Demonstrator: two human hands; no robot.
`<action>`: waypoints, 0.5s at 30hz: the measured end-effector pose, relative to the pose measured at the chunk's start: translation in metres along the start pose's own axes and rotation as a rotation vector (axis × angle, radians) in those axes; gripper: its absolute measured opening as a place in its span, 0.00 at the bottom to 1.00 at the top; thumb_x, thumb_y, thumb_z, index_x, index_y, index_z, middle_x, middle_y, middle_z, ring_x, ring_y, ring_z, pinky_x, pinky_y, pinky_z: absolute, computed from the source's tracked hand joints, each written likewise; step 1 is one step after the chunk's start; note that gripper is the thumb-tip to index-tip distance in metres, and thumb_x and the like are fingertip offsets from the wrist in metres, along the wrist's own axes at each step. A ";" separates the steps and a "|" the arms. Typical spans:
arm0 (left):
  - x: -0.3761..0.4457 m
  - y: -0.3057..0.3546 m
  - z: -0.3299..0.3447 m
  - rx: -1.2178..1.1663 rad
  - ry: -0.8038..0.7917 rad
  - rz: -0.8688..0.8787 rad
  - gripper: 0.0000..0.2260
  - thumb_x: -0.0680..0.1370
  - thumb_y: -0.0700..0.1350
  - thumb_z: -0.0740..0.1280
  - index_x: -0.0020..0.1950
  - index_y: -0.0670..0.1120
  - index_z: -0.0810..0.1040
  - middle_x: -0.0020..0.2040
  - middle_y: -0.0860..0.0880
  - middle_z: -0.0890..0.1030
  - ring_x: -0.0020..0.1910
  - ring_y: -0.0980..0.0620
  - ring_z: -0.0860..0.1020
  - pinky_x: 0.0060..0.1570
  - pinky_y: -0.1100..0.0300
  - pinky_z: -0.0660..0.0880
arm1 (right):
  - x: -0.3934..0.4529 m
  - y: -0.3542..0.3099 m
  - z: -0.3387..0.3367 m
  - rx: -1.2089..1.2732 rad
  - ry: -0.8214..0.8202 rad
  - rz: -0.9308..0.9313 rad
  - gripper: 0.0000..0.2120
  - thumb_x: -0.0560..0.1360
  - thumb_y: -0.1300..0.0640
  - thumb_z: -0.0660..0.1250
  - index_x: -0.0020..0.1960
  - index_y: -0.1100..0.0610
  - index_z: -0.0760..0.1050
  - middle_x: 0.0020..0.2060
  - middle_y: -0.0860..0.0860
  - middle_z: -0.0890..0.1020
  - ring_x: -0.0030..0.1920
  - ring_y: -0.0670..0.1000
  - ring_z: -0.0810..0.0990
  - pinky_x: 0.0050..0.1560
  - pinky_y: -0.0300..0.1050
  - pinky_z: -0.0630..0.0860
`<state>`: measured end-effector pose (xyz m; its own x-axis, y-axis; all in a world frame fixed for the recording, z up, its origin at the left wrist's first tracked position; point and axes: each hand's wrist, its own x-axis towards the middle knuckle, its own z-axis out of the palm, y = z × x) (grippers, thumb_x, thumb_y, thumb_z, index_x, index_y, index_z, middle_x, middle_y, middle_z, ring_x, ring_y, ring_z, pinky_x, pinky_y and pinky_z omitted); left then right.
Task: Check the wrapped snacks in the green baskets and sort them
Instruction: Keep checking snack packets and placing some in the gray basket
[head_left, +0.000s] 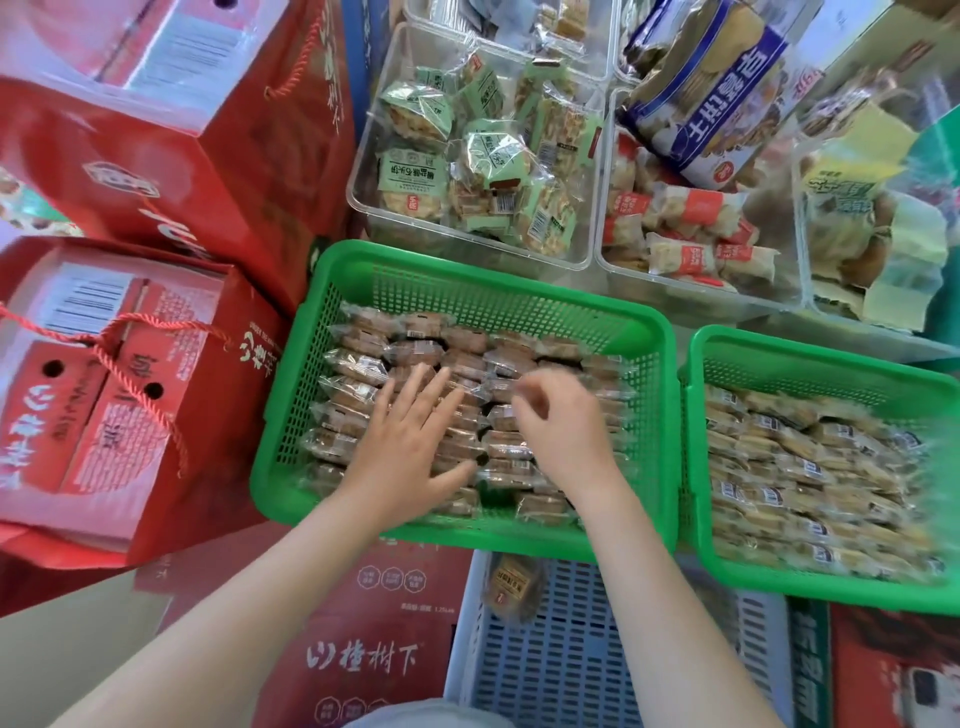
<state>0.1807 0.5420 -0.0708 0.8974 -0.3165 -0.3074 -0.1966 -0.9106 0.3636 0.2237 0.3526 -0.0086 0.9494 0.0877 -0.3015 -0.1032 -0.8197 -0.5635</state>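
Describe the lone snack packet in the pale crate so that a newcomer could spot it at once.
Start at the green basket under both hands. Just below its near rim sits a pale slotted crate. The single brown wrapped snack lies in its top-left corner, alone, unlike the packed rows above.

- Two green baskets (644, 332) (727, 343) of wrapped snacks
- Two hands (410, 441) (561, 431)
- One pale slatted crate (561, 665)
- Four clear bins (374, 156) (605, 208) (802, 218) (415, 10), at least
- Two red gift boxes (171, 150) (130, 395) at left

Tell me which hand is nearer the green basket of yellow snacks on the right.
Right. The right hand is in the middle green basket, on its side next to the right-side basket; the left hand lies flat farther left.
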 end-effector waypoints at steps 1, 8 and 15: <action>-0.013 -0.001 0.001 -0.012 -0.022 -0.021 0.42 0.73 0.72 0.39 0.83 0.53 0.43 0.82 0.52 0.36 0.80 0.51 0.31 0.78 0.47 0.32 | -0.014 -0.004 0.005 0.042 -0.094 0.036 0.08 0.80 0.56 0.66 0.56 0.55 0.81 0.50 0.49 0.82 0.51 0.48 0.79 0.56 0.47 0.77; -0.092 0.011 0.012 -0.018 -0.036 -0.175 0.41 0.75 0.71 0.39 0.79 0.51 0.65 0.82 0.48 0.58 0.81 0.47 0.56 0.79 0.45 0.46 | -0.066 -0.004 0.047 -0.278 -0.285 0.210 0.15 0.81 0.49 0.65 0.40 0.57 0.73 0.36 0.50 0.75 0.36 0.51 0.74 0.31 0.44 0.65; -0.101 0.012 0.019 0.031 -0.109 -0.180 0.38 0.77 0.70 0.36 0.83 0.55 0.53 0.84 0.50 0.47 0.82 0.49 0.47 0.79 0.45 0.43 | -0.053 -0.007 0.059 -0.237 -0.370 0.313 0.18 0.79 0.46 0.69 0.47 0.62 0.81 0.36 0.53 0.80 0.35 0.52 0.77 0.35 0.44 0.73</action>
<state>0.0802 0.5581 -0.0527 0.8712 -0.1738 -0.4591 -0.0508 -0.9621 0.2678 0.1561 0.3870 -0.0344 0.7115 -0.0224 -0.7024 -0.2538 -0.9402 -0.2271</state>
